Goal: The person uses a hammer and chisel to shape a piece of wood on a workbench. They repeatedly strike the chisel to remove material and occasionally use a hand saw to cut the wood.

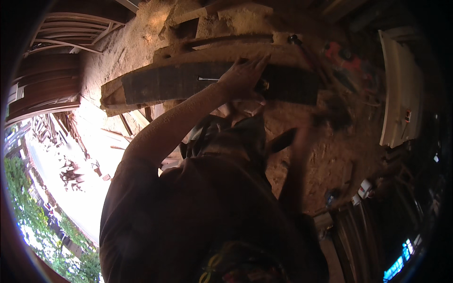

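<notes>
A person's left hand, fingers spread wide, lies on or just above a long, dark, flat-faced board stretched crosswise in front of the body, its face dull and nearly black against the paler wood showing past its left end. A slim, light-coloured tool rests on the board beside the wrist. The right hand, blurred over the brown, debris-strewn ground, may or may not be gripping something; the view cannot tell.
</notes>
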`<state>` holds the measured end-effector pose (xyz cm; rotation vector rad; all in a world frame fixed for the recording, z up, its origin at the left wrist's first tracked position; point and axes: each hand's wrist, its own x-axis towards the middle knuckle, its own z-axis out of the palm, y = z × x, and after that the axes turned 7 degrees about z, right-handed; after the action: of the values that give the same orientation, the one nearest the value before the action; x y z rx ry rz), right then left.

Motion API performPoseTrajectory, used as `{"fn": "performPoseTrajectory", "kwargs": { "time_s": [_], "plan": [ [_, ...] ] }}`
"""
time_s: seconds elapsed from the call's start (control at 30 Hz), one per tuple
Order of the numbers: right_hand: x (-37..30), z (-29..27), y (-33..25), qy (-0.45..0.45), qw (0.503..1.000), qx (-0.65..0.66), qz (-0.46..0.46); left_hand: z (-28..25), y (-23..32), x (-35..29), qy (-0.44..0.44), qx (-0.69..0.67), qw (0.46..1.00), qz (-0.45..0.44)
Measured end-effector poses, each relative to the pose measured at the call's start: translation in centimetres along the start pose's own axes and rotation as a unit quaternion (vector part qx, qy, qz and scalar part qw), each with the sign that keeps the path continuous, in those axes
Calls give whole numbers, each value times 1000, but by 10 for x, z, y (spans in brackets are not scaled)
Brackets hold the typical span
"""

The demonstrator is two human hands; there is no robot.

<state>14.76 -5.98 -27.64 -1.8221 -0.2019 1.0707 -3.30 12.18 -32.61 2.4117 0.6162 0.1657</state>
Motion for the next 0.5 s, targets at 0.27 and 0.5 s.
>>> {"fn": "performPoseTrajectory", "kwargs": {
  "time_s": [0.27,0.5],
  "plan": [
    [-19,-30,2,-12,988,-127,82,8,-1,-12,3,79,997,19],
    [-34,48,15,-142,972,-155,101,13,-5,-9,35,37,998,46]
  ]
}}
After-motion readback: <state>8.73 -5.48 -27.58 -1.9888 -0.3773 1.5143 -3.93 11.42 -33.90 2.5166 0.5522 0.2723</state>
